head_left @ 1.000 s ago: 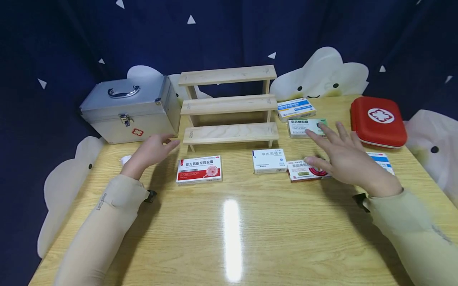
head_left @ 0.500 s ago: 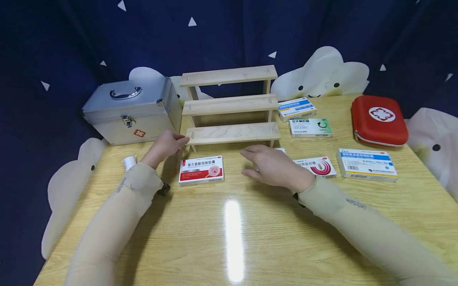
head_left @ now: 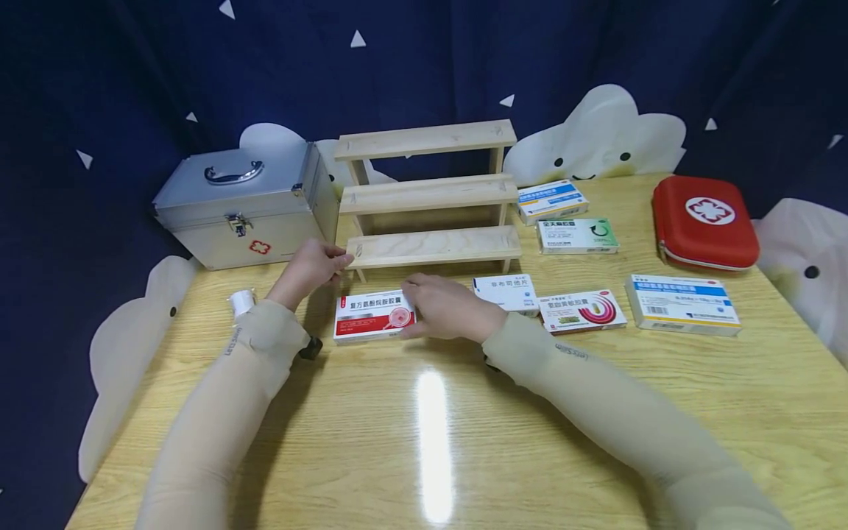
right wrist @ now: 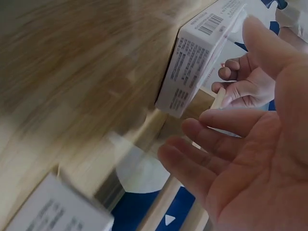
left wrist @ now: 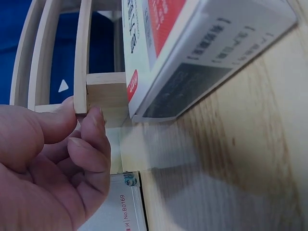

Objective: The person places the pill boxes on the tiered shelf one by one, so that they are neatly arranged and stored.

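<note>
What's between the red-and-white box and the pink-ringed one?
The right hand and a white medicine box, seen in the head view.

Right hand (head_left: 450, 309): one second ago spread above boxes toward worktop's (head_left: 331, 442) right edge; now farther left, thumb and fingers parted at right end of red-and-white box (head_left: 367, 324), overlapping it; contact unclear. Now fully uncovered: pink-ringed box (head_left: 583, 309) and blue-and-white box (head_left: 685, 305) nearest right edge. White box (head_left: 506, 293), mostly hidden half second ago, shows again. Left hand (head_left: 310, 271): first just short of shelf, now pinches left end of lowest shelf board (head_left: 430, 250).
</note>
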`<state>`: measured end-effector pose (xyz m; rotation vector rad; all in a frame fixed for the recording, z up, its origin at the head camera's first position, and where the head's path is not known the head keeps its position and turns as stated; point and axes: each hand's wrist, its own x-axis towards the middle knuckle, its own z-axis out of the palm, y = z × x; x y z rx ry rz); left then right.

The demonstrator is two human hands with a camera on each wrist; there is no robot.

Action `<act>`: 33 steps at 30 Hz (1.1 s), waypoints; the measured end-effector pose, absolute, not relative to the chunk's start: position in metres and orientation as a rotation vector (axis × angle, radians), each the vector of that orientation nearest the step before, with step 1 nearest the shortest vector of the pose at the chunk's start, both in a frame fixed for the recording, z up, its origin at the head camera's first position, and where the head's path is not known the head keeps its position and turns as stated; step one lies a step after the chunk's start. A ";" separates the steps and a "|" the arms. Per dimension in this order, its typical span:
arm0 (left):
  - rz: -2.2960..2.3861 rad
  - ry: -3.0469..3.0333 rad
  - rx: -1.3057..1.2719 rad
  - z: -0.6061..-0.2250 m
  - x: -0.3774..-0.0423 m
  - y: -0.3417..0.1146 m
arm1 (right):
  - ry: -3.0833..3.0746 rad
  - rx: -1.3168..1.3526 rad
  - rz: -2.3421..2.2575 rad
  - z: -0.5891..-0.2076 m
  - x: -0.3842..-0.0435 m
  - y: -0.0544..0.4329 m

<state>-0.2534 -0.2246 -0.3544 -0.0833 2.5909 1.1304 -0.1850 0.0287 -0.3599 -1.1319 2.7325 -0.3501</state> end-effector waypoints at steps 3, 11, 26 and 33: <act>1.139 2.588 -0.085 -0.355 -0.254 -0.224 | 2.702 -1.083 -0.320 -0.362 -0.188 0.022; 1.138 2.587 -0.091 -0.356 -0.254 -0.224 | 2.686 -0.990 -0.226 -0.370 -0.189 0.012; 1.143 2.597 -0.075 -0.358 -0.254 -0.223 | 2.726 -0.980 -0.225 -0.377 -0.188 0.012; 1.165 2.579 -0.074 -0.358 -0.254 -0.223 | 2.727 -0.976 -0.218 -0.376 -0.187 0.013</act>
